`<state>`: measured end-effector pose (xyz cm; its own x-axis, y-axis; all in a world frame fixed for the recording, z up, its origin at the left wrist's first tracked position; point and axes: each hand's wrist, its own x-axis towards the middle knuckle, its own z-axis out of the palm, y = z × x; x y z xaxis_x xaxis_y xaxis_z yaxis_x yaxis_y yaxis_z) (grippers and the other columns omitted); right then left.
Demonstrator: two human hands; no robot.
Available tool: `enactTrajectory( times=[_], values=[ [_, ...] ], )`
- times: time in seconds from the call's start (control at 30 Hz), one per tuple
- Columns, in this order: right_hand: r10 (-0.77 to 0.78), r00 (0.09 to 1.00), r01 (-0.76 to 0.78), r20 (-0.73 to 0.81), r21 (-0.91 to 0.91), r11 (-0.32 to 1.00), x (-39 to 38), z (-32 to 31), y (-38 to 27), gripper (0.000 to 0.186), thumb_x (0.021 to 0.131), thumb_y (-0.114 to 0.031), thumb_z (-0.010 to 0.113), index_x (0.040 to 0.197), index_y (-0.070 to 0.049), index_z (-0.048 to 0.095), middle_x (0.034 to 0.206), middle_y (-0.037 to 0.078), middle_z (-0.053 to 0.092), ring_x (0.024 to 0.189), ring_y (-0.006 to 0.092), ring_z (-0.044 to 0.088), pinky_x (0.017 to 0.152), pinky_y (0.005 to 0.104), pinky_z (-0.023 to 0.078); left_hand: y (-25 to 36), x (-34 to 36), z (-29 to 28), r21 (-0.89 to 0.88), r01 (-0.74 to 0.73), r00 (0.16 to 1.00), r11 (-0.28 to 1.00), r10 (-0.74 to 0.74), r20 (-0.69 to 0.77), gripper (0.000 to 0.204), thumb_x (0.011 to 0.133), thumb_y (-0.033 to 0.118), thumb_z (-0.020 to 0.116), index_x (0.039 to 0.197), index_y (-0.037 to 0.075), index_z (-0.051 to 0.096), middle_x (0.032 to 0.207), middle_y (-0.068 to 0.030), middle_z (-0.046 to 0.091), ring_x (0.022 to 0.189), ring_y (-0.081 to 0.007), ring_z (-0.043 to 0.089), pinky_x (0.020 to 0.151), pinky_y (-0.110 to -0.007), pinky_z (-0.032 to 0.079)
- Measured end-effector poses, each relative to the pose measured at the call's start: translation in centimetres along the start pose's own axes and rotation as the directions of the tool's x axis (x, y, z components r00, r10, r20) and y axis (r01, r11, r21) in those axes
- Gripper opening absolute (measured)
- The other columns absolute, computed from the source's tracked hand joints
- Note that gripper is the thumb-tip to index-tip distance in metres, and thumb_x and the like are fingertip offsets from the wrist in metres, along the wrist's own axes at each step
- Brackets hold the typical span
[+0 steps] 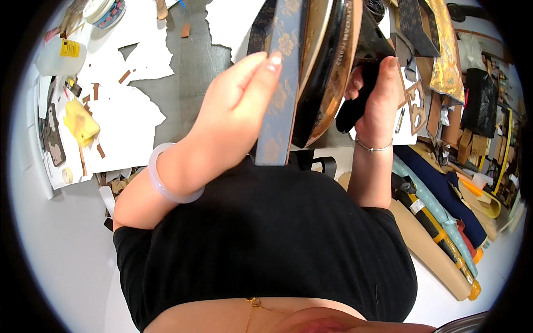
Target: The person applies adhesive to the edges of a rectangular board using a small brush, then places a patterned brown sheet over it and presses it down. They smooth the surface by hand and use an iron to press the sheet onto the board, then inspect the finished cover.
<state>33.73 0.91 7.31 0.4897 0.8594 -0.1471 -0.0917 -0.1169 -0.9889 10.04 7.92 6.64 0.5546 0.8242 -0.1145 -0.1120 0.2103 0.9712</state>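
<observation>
My left hand (239,111) has its fingers wrapped on a tall, narrow blue-grey board with a gold floral pattern (277,125), held upright. Just right of it stand layered curved pieces, cream, glossy black and copper-brown (325,83), with printed lettering on one edge. My right hand (377,94) grips the glossy black piece (361,39) at the right of this stack, thumb outward and fingertips curled in. Whether these layers are one object or several, I cannot tell.
The worktable (186,105) carries torn white paper, a translucent jug (55,61), a yellow sponge (81,122), a phone (53,133), a tub (102,12) and brown scraps. At right are a gold wrapped bundle (444,66) and wooden cut-outs (416,105). Rolls of material (433,238) lean below the table's right end.
</observation>
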Motion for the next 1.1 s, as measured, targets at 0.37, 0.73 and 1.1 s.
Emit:
enactTrajectory(
  times=[0.37,0.73,1.1],
  values=[
    [-0.072,0.996,0.07,-0.047,-0.034,0.997,-4.6,1.0,-1.5,0.057,0.104,-0.063,0.058,0.101,-0.006,0.063,0.07,0.003,0.057,0.057,0.012,0.054,0.053,0.0264,0.044,-1.0,0.0,0.2,-0.034,-0.117,0.992,0.993,0.115,-0.051,0.04,0.114,0.028,0.049,0.081,0.005,0.044,0.069,0.0057,0.033,0.066,-0.0063,0.031,0.057,-0.03,0.031],
    [-0.165,0.976,0.139,-0.143,-0.179,0.974,-7.6,1.8,-3.9,0.067,0.098,-0.07,0.062,0.106,-0.003,0.062,0.068,0.002,0.056,0.056,0.0126,0.054,0.051,0.026,0.043,-3.2,-0.9,-0.7,0.128,-0.241,0.962,0.962,0.255,-0.099,0.036,0.113,0.022,0.052,0.131,-0.005,0.066,0.118,-0.0062,0.07,0.113,-0.0119,0.061,0.102,-0.026,0.047],
    [-0.22,0.956,0.185,-0.194,-0.183,0.966,-7.1,2.6,-3.5,0.068,0.098,-0.073,0.057,0.1,-0.006,0.062,0.067,0.002,0.057,0.055,0.0127,0.053,0.051,0.0267,0.043,-2.1,-0.7,-0.9,0.026,-0.123,0.985,0.992,0.125,-0.116,0.034,0.112,0.026,0.054,0.125,-0.003,0.068,0.11,-0.002,0.069,0.104,-0.0089,0.06,0.096,-0.026,0.047]
  ],
)
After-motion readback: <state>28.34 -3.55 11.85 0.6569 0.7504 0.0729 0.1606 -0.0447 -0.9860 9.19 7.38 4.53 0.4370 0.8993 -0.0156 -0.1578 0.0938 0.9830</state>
